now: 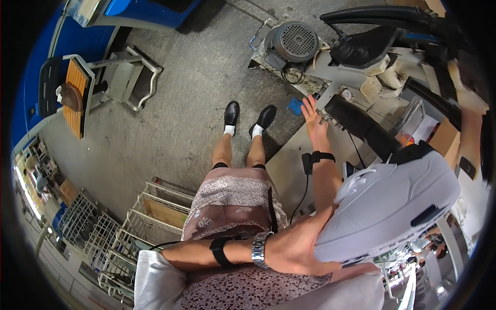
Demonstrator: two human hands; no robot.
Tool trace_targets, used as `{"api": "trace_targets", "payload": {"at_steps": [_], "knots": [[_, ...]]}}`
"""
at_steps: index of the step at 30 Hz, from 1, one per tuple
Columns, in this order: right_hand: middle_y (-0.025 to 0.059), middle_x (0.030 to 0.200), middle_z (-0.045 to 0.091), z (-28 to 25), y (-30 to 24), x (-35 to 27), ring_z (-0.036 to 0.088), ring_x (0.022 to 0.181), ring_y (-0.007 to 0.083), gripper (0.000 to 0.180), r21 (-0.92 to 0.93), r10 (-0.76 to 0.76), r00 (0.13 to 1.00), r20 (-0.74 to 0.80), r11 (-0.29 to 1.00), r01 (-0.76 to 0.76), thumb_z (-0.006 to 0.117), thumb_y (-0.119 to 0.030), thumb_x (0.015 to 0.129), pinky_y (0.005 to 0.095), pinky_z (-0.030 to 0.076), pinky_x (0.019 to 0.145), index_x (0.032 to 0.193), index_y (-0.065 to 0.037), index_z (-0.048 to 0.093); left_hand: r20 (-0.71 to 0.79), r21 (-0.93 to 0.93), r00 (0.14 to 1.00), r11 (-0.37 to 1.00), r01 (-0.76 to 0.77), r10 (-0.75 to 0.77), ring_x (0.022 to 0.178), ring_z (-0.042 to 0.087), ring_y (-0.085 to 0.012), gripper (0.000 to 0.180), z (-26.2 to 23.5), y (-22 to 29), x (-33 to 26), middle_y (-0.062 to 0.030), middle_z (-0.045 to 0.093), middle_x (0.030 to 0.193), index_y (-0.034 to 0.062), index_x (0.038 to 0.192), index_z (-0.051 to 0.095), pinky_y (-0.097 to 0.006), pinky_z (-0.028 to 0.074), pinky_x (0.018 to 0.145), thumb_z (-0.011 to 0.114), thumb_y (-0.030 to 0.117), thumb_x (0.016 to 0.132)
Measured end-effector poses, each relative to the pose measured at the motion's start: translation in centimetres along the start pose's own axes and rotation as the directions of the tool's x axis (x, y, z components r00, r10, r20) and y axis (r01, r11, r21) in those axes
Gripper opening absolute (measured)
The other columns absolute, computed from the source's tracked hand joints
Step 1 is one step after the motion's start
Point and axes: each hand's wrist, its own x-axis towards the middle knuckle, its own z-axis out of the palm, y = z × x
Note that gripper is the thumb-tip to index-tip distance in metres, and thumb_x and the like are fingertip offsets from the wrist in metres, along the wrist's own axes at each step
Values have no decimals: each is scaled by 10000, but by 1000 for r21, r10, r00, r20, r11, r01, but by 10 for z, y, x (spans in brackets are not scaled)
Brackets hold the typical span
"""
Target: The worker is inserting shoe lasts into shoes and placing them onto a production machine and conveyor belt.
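A pale grey sneaker (392, 206) with white laces and a thick sole fills the lower right. Round its lower left end, my left hand (294, 248) is closed, the thumb along the sole edge; some fingers are hidden. My right hand (314, 119) reaches away past the sneaker, its fingers stretched out beside a metal fitting (325, 118) on the machine. Whether it touches the fitting, I cannot tell. A padded black cylinder (361, 124) runs from near that hand toward the sneaker's far side. Just left of my fingertips is a small blue object (294, 106).
A grey motor (294, 44) stands on the floor beside the machine. Black machine arms (377, 41) crowd the upper right. At the left, a slatted wooden shelf (77, 98) bears a brown shoe (71, 97). White wire racks (150, 222) stand at my lower left. A cable (305, 196) hangs from my right wrist.
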Motion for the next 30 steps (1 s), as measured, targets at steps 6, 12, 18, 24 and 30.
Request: {"api": "trace_targets", "payload": {"at_steps": [6, 12, 18, 24, 30], "knots": [[143, 1357, 580, 24, 2, 9, 570, 1238, 261, 566, -155, -130, 952, -278, 984, 89, 664, -262, 972, 356, 484, 1051, 1441, -33, 445, 18, 18, 998, 998, -59, 58, 916, 649, -392, 760, -2, -2, 4, -270, 604, 1012, -77, 1244, 360, -423, 507, 816, 835, 220, 730], [136, 1331, 593, 18, -5, 13, 578, 1217, 247, 526, -176, -110, 973, -203, 982, 74, 638, -264, 984, 357, 490, 1037, 1420, -28, 464, 109, -69, 987, 990, 127, -119, 1100, 579, -305, 905, 2, -16, -2, -229, 522, 1190, -104, 1362, 324, -375, 478, 921, 864, 262, 735], [127, 1299, 610, -7, -6, -3, 587, 1191, 230, 481, -79, -79, 978, -191, 995, 65, 607, -265, 998, 357, 497, 1020, 1394, -21, 487, 86, 109, 994, 991, -74, 65, 1203, 568, -240, 911, 3, -22, 9, -181, 582, 1326, -12, 1436, 390, -368, 469, 1018, 875, 342, 751], [119, 1268, 626, -43, 0, -31, 596, 1166, 213, 441, -4, -40, 971, -234, 999, 40, 576, -267, 1013, 358, 504, 1004, 1369, -15, 510, 50, -118, 999, 993, 9, -3, 1174, 568, -198, 910, 4, -30, 1, -134, 599, 1299, -5, 1437, 399, -352, 482, 992, 884, 330, 743], [110, 1237, 643, -50, -20, -90, 605, 1140, 197, 410, 38, -67, 973, -221, 996, 78, 545, -269, 1027, 359, 511, 987, 1343, -9, 532, 116, -116, 993, 993, 14, -1, 1356, 403, -204, 962, 0, -34, 6, -148, 416, 1480, -63, 1518, 238, -338, 317, 1133, 787, 335, 835]]}}
